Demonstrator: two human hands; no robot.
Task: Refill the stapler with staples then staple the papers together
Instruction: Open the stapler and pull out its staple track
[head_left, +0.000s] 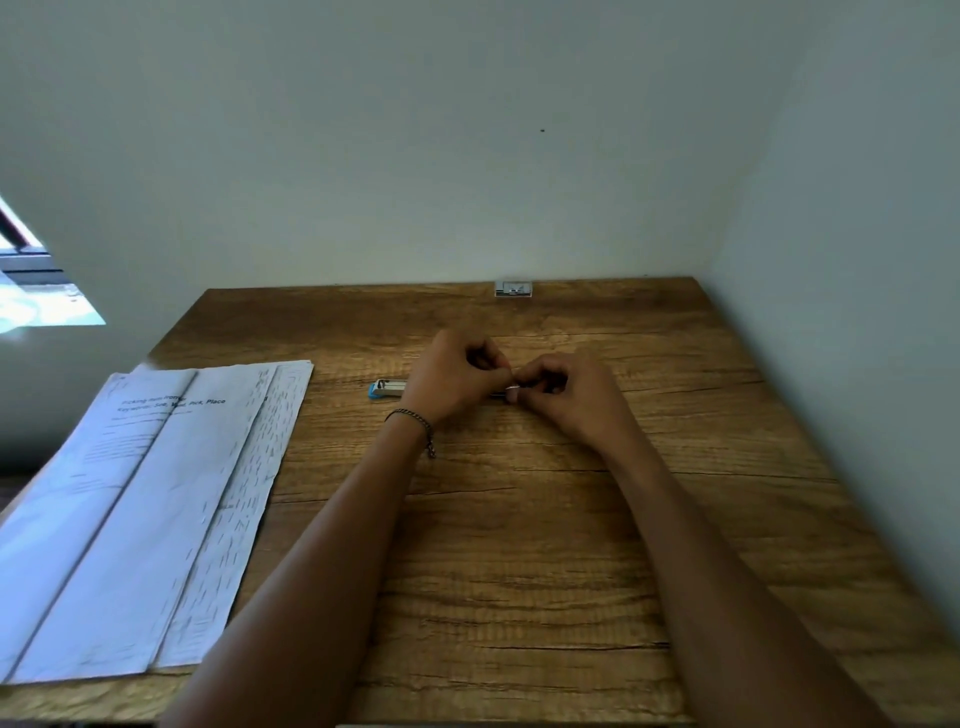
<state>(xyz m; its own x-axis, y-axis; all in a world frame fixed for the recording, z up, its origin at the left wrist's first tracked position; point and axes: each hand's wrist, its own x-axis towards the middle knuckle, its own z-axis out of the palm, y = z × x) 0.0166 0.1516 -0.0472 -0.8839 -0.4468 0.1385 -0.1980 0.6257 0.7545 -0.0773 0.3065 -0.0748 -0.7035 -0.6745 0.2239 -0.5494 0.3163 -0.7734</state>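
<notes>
A blue and silver stapler (387, 389) lies on the wooden table (519, 519), most of it hidden behind my left hand (454, 379). My right hand (563, 395) meets the left one above the stapler's right part. Both hands pinch a small silver strip of staples (513, 387) between their fingertips. A stack of printed papers (145, 509) lies fanned out on the table's left side, apart from both hands.
A small silver staple box (513, 289) sits at the table's far edge against the wall. Walls close the table at the back and right. A window shows at far left.
</notes>
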